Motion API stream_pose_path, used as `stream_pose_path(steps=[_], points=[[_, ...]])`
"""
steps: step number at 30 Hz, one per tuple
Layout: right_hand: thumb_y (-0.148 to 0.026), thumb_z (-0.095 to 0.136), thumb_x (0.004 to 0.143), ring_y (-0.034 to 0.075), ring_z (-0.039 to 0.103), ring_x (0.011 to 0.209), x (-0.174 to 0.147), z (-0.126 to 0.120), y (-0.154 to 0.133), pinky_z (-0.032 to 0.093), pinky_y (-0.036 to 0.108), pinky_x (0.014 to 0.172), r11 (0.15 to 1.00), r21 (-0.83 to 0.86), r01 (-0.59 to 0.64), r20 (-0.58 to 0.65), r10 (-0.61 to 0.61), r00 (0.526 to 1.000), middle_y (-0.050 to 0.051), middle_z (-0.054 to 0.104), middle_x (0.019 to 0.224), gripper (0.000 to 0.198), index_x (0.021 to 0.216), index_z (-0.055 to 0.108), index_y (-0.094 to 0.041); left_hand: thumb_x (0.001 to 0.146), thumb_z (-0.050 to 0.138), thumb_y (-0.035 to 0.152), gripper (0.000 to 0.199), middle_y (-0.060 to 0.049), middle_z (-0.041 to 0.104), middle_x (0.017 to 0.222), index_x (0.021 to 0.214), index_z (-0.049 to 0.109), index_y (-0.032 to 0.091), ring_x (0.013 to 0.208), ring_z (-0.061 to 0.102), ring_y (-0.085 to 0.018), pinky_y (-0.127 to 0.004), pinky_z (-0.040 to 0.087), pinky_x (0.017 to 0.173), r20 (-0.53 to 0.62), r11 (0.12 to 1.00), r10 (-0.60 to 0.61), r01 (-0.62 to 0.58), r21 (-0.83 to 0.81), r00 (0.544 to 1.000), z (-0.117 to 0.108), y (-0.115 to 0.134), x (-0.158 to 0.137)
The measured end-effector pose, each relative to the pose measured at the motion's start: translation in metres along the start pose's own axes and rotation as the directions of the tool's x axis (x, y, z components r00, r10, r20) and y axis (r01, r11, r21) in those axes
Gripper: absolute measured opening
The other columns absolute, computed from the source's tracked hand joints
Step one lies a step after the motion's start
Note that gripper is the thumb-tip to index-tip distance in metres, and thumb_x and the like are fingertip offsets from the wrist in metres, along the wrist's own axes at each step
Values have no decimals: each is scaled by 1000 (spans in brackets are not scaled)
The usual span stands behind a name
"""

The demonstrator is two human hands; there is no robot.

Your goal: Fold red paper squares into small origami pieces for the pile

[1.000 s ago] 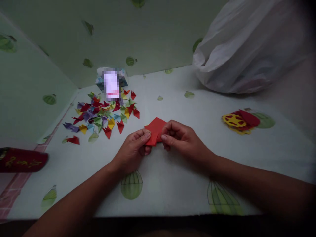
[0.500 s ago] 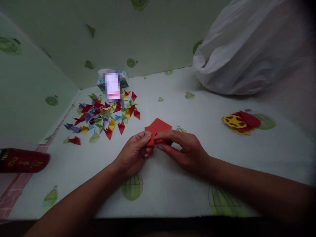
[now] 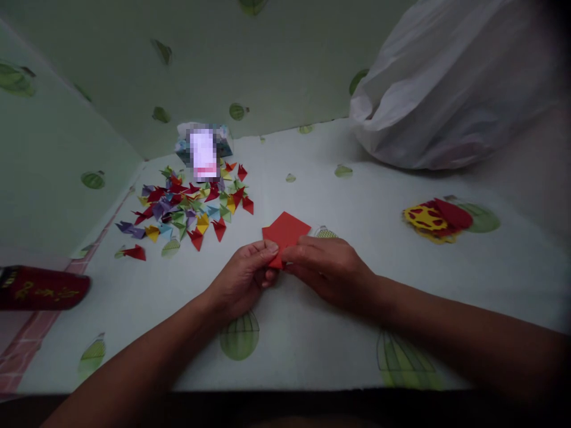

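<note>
A folded piece of red origami paper (image 3: 286, 228) is held just above the table, at the middle of the head view. My left hand (image 3: 250, 267) pinches its lower left part, thumb on top and fingers curled underneath. From the other side, my right hand (image 3: 332, 266) grips the lower right edge between thumb and fingers. Its fingers cover part of the fold. To the left of my hands lies a spread of small folded paper pieces (image 3: 203, 223) in red, yellow, green, blue and purple.
A tissue box (image 3: 226, 141) stands behind the paper pieces, with a lit phone (image 3: 204, 154), blurred out, in front of it. Yellow and red cut-out shapes (image 3: 428, 220) lie at right. A white plastic bag (image 3: 428, 113) sits back right. A dark red cylinder (image 3: 47, 288) lies at far left.
My right fingers have closed in on the paper's lower edge; they were looser before, with the thumb apart. The left hand has barely shifted.
</note>
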State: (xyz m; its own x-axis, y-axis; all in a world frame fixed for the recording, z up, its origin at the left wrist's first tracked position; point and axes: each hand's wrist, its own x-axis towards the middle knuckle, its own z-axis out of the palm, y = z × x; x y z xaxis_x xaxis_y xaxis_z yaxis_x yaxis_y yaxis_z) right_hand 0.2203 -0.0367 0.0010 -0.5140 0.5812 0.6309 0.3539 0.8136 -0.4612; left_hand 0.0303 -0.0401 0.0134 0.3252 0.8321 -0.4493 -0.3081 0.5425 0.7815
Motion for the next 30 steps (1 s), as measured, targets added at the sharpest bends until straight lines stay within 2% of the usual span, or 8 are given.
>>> stream_pose_path(steps=[6, 13, 19, 21, 24, 27, 29, 30], points=[[-11, 60, 97, 15, 72, 77, 2, 0, 0, 55, 24, 70, 989, 150, 3, -38, 3, 999, 5, 79, 93, 20, 112, 70, -19, 73, 81, 25, 24, 4, 49, 63, 71, 61, 12, 51, 41, -4, -15, 28, 44, 23, 1000, 7, -7, 8, 1000, 0, -1, 0], [-7, 61, 96, 13, 71, 73, 0, 2, 1, 52, 23, 69, 970, 244, -10, -2, 11, 1000, 3, 78, 85, 13, 93, 68, -18, 71, 84, 27, 30, 4, 49, 64, 69, 58, 12, 49, 41, -2, -14, 27, 42, -16, 999, -39, 40, 9, 999, 3, 1, -2], [-7, 61, 96, 12, 71, 75, -1, 2, 4, 53, 22, 71, 961, 278, 5, -17, 0, 1000, 2, 77, 87, 13, 95, 68, -18, 71, 84, 26, 30, 4, 49, 64, 68, 57, 12, 49, 41, -2, -14, 28, 41, -17, 999, -46, 46, 18, 999, 2, 3, -1], [-6, 61, 96, 12, 70, 75, 0, 2, 6, 52, 21, 69, 955, 296, 6, -16, -1, 1000, 2, 77, 85, 14, 92, 68, -18, 72, 83, 28, 29, 4, 50, 64, 69, 59, 12, 48, 41, -2, -14, 28, 41, -19, 999, -27, 27, 19, 999, 1, 2, -1], [-8, 61, 96, 12, 69, 74, 1, 1, 9, 51, 22, 69, 952, 306, -1, -12, 5, 1000, 1, 76, 84, 14, 92, 68, -19, 73, 83, 29, 29, 5, 51, 63, 70, 59, 13, 48, 42, -3, -14, 29, 42, -39, 998, 65, -64, 24, 997, 1, 1, -1], [-9, 62, 95, 12, 65, 70, 3, 0, 9, 50, 24, 68, 940, 331, -77, 4, 80, 997, 0, 73, 81, 12, 91, 68, -20, 73, 84, 30, 31, 6, 50, 61, 70, 58, 14, 48, 42, -3, -15, 30, 42, -84, 986, 167, -164, 41, 982, 0, 1, 0], [-13, 65, 93, 11, 61, 65, 4, 0, 7, 49, 23, 63, 888, 404, -218, 33, 224, 974, -1, 68, 76, 8, 88, 66, -20, 74, 83, 31, 31, 6, 51, 60, 71, 57, 15, 47, 43, -4, -15, 31, 43, -136, 972, 233, -227, 60, 963, -2, 0, 2], [-16, 65, 92, 11, 60, 62, 4, 0, 6, 48, 23, 60, 833, 455, -314, 65, 320, 945, -2, 65, 73, 6, 88, 64, -20, 76, 82, 32, 31, 6, 52, 60, 72, 57, 15, 47, 44, -4, -16, 32, 43, -165, 961, 273, -263, 83, 948, -3, -1, 3]])
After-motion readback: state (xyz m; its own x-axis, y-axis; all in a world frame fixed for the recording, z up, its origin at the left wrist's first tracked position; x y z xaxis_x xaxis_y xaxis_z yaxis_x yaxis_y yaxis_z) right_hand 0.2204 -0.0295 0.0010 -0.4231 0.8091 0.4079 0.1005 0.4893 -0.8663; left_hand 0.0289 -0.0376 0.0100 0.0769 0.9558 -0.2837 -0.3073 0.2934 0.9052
